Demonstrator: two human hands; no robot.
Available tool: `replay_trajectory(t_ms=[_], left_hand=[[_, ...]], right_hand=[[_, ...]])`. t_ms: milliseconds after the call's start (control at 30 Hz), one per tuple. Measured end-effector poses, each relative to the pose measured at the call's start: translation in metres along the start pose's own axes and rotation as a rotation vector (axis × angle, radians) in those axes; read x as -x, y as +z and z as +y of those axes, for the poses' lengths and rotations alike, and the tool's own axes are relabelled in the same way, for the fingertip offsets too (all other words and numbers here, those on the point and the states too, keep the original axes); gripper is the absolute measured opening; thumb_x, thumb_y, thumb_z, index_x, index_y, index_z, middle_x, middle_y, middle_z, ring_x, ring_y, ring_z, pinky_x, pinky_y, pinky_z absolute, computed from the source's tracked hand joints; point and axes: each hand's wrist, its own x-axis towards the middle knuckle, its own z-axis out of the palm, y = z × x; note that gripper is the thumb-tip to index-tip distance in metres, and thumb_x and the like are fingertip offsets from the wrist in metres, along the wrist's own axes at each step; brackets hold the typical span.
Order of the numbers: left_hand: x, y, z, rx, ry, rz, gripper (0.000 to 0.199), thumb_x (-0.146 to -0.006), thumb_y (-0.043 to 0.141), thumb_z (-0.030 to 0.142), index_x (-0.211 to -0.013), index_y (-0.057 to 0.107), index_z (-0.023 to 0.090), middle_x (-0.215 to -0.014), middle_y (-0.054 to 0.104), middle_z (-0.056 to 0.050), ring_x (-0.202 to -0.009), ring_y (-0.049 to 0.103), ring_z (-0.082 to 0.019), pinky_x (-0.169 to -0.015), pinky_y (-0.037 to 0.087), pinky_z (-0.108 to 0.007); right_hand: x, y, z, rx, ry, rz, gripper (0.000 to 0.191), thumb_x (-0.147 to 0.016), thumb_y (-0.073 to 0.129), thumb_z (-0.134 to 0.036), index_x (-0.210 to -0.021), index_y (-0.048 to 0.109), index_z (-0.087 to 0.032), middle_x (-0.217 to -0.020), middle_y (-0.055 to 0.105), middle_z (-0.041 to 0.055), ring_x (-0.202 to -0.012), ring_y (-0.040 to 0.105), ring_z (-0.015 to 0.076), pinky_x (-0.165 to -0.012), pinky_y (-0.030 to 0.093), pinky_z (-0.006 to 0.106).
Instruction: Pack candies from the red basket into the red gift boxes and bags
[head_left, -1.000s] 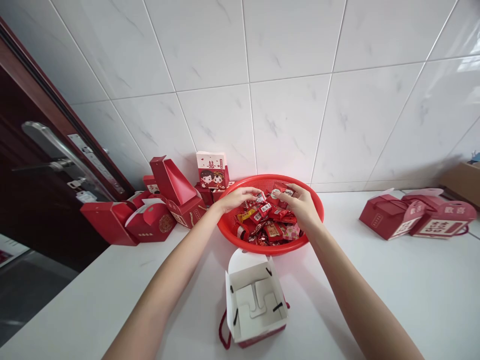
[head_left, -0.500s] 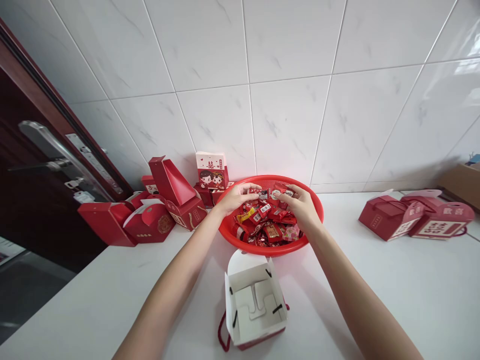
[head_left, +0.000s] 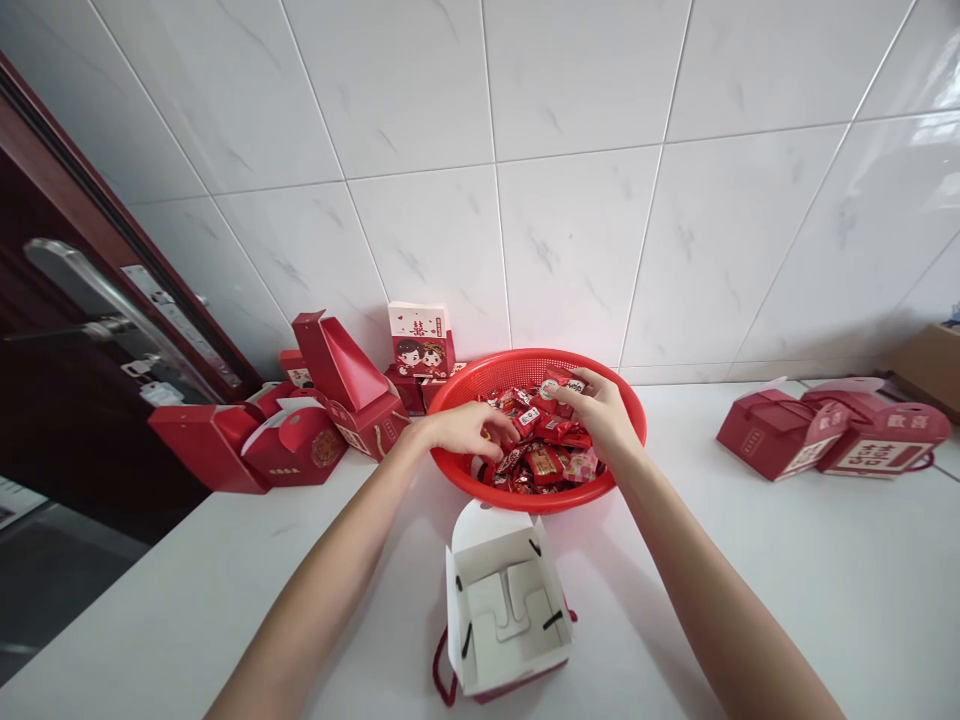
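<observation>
A red plastic basket (head_left: 536,503) holds a heap of wrapped candies (head_left: 546,462), mostly red with a pink one among them. My left hand (head_left: 469,430) dips into the heap on its left side, fingers curled down over the candies. A bit of yellow wrapper shows between its thumb and fingers. On the right side of the basket, my right hand (head_left: 596,405) pinches a red candy packet (head_left: 559,386) with white lettering. In front of the basket stands an open gift box (head_left: 510,600), white inside with nothing in it, a dark red cord at its side.
Several red gift boxes (head_left: 296,445) cluster at the left, by a door (head_left: 82,300) with a metal handle. A box with cartoon figures (head_left: 420,340) leans near the tiled wall. At the right are two more red boxes (head_left: 832,430) and a brown carton (head_left: 922,368).
My left hand has moved down and toward the front of the basket, its fingers now curled over the yellow candy. My right hand stays in place with its packet.
</observation>
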Motion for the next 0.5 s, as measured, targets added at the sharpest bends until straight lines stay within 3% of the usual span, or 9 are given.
replay_trajectory(t_ms=[67,167,367,500], left_hand=[[-0.003,0.007,0.007,-0.020,-0.043,-0.104,0.041,-0.076,0.072,0.033,-0.115,0.074,0.019,-0.109,0.078,-0.005,-0.101,0.072,-0.022,-0.084,0.054,-0.025],[-0.012,0.015,0.019,-0.131,-0.125,-0.137,0.051,-0.077,0.075,0.043,-0.122,0.070,0.019,-0.104,0.078,-0.006,-0.094,0.072,-0.022,-0.074,0.053,-0.025],[-0.023,0.017,0.051,-0.301,-0.137,-0.294,0.056,-0.071,0.077,0.052,-0.117,0.068,0.022,-0.093,0.076,-0.005,-0.078,0.071,-0.024,-0.059,0.049,-0.028],[-0.031,0.027,0.066,-0.581,-0.081,-0.208,0.052,-0.075,0.073,0.058,-0.108,0.067,0.018,-0.114,0.072,-0.014,-0.087,0.071,-0.029,-0.065,0.050,-0.032]], right_hand=[[0.000,0.000,0.000,0.008,0.000,0.006,0.033,-0.059,0.086,-0.035,-0.086,0.073,-0.021,-0.073,0.072,0.0006,-0.070,0.069,0.0204,-0.060,0.058,0.030],[0.001,0.000,-0.001,0.022,0.001,0.015,0.034,-0.060,0.086,-0.035,-0.088,0.072,-0.021,-0.073,0.071,0.0005,-0.071,0.070,0.0203,-0.060,0.058,0.030],[0.002,-0.001,-0.001,0.047,-0.014,0.001,0.035,-0.063,0.086,-0.037,-0.091,0.073,-0.021,-0.079,0.074,0.0022,-0.075,0.072,0.0223,-0.064,0.059,0.032],[0.003,-0.001,-0.003,0.041,-0.016,-0.016,0.036,-0.063,0.085,-0.036,-0.093,0.073,-0.020,-0.077,0.073,0.0022,-0.075,0.072,0.0226,-0.063,0.057,0.032]])
